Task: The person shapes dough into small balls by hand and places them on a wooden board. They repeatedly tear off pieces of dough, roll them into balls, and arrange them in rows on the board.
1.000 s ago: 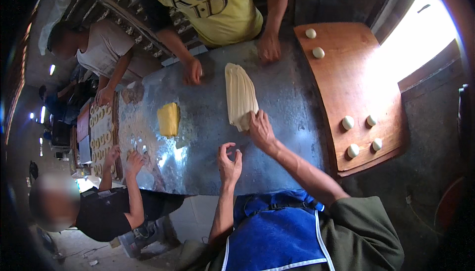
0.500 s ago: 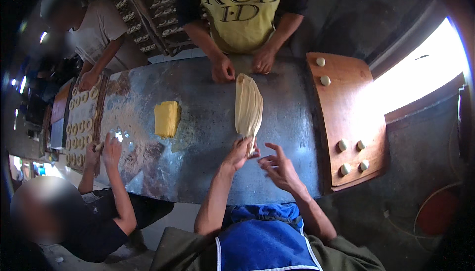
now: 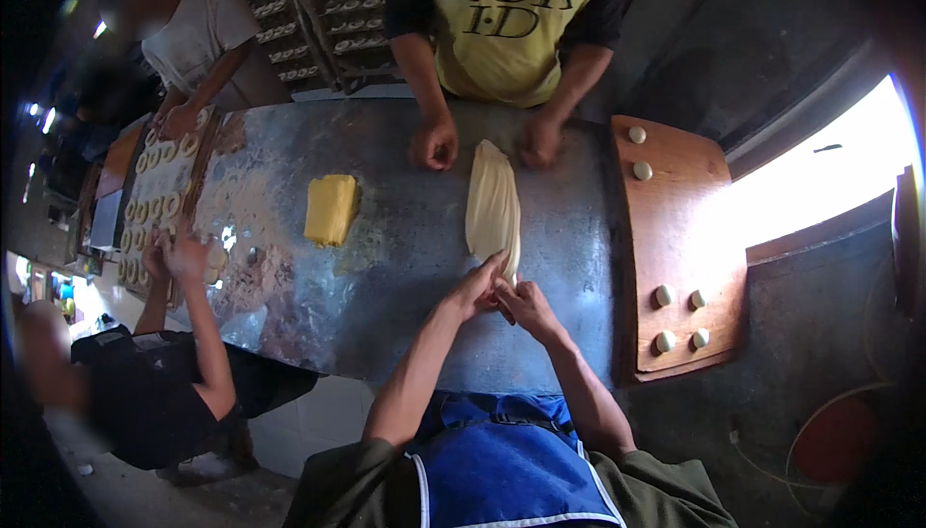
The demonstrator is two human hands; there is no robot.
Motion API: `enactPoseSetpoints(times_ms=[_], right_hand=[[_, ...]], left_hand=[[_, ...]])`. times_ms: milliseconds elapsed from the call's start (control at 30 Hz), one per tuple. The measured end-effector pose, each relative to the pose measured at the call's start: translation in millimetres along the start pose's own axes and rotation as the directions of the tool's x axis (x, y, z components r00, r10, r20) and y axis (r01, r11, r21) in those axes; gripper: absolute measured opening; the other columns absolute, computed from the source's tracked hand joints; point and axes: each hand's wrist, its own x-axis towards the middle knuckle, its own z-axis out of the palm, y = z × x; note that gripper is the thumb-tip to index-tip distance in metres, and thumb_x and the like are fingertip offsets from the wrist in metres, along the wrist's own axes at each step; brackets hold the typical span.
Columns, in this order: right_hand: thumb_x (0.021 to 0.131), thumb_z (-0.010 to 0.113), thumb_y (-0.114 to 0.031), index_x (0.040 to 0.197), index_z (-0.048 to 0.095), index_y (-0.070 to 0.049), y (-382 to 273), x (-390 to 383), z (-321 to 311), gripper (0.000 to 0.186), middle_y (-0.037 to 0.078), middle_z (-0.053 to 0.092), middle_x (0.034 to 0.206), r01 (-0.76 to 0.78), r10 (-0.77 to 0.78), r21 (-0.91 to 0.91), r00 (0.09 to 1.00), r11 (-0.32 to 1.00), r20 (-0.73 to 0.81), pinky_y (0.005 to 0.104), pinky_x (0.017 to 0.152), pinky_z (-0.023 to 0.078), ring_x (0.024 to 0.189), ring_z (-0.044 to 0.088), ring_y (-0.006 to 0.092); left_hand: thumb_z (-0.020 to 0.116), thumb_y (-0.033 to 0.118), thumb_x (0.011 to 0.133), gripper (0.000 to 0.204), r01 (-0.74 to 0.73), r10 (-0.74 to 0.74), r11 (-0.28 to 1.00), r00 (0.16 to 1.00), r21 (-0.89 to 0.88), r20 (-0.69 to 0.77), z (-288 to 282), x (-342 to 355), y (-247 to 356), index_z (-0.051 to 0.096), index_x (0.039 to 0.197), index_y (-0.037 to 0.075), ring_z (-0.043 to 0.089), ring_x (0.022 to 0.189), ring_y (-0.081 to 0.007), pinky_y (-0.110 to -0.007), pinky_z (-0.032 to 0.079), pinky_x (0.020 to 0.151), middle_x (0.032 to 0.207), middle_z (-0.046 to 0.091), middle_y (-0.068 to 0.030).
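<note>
The widest thing is the grey metal table [image 3: 405, 297], and upon it the work is lying. Behind its far left part, a rack [image 3: 347, 22] holds many pale rings on its levels. A co-worker [image 3: 526, 51] in a yellow and black shirt stands at the far side of the table.

At the right end lies a long wooden board [image 3: 680, 229], whose length goes from far to near; it carries six balls, two at its far end and four at its near end. At the left end is a tray [image 3: 200, 176] with several rows of rings, partly hidden by other people's arms.

The long dough strip [image 3: 493, 202] lies on the table, right of the middle. Its long axis runs from near to far, with the far end pointing to the co-worker and the near end bending slightly to the right. Its folds follow this length.

The left hand [image 3: 477, 289] is closed on the near end. The right hand [image 3: 529, 306] meets it there with curled fingers; I cannot tell if it grips dough.

Well to the left sits a yellow block [image 3: 330, 211], slightly tilted.

Smallest are the round white balls [image 3: 664, 295] and the pale rings [image 3: 156, 208].
</note>
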Motion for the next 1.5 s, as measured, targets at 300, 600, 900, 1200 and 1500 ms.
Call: enactPoseSetpoints(times_ms=[300, 600, 900, 1200, 1500], right_hand=[[0.102, 0.060, -0.033, 0.081, 0.061, 0.001, -48.8, -87.0, -19.5, 0.041, 0.018, 0.066, 0.070, 0.406, -0.402, -0.365, 0.911, 0.838, 0.091, 0.0492, 0.063, 0.050, 0.070, 0.069, 0.0367], [0.103, 0.064, -0.031, 0.117, 0.069, 0.000, -86.2, 52.6, -20.3, 0.035, 0.005, 0.069, 0.095, 0.394, -0.452, 0.237, 0.843, 0.888, 0.291, 0.0310, 0.081, 0.053, 0.088, 0.065, 0.0136], [0.098, 0.067, -0.024, 0.110, 0.068, 0.000, -33.4, 92.4, 39.7, 0.027, 0.011, 0.068, 0.088, 0.607, -0.554, -0.340, 0.795, 0.719, 0.246, 0.0361, 0.073, 0.050, 0.083, 0.063, 0.0167], [0.090, 0.065, -0.005, 0.147, 0.051, -0.005, 82.4, -94.6, -32.7, 0.059, 0.021, 0.056, 0.141, 0.399, -0.497, -0.550, 0.867, 0.734, -0.033, 0.0482, 0.111, 0.042, 0.132, 0.053, 0.0397], [0.089, 0.071, -0.048, 0.158, 0.030, -0.004, 89.0, -39.8, -39.9, 0.092, 0.027, 0.026, 0.160, -0.026, -0.469, -0.827, 0.813, 0.562, -0.344, 0.0600, 0.123, 0.013, 0.150, 0.020, 0.0476]], left_hand=[[0.051, 0.024, 0.102, 0.028, 0.342, -0.012, 0.608, 0.906, -0.717, 0.423, -2.6, 91.4, -29.6, 0.049, 0.076, 0.014, 0.029, 0.044, -0.0058, -0.025, 0.029, 0.044, 0.058, 0.034, 0.0075], [0.045, 0.049, 0.104, 0.039, -0.025, 0.035, 0.996, 0.993, 0.091, -0.112, -16.5, 55.9, -46.9, 0.053, 0.095, 0.012, 0.046, 0.049, -0.0125, -0.028, 0.037, 0.044, 0.067, 0.050, 0.0021], [0.051, 0.030, 0.101, 0.037, -0.378, 0.415, 0.114, 0.858, 0.919, 0.302, 70.3, -111.3, -5.4, 0.063, 0.094, -0.004, 0.067, 0.091, -0.0501, -0.056, 0.053, 0.077, 0.093, 0.068, -0.0328], [0.050, 0.008, 0.099, 0.020, -0.282, 0.750, -0.142, 0.595, 0.949, 0.289, -35.5, -138.3, -71.5, 0.063, 0.114, 0.012, 0.060, 0.091, -0.0199, -0.044, 0.030, 0.103, 0.094, 0.065, -0.0013], [0.077, 0.039, 0.086, 0.055, 0.105, 0.956, -0.175, 0.257, 0.979, 0.143, -90.5, -40.6, -40.0, 0.047, 0.115, 0.003, 0.055, 0.102, -0.0363, -0.052, 0.039, 0.089, 0.110, 0.055, -0.0171]])
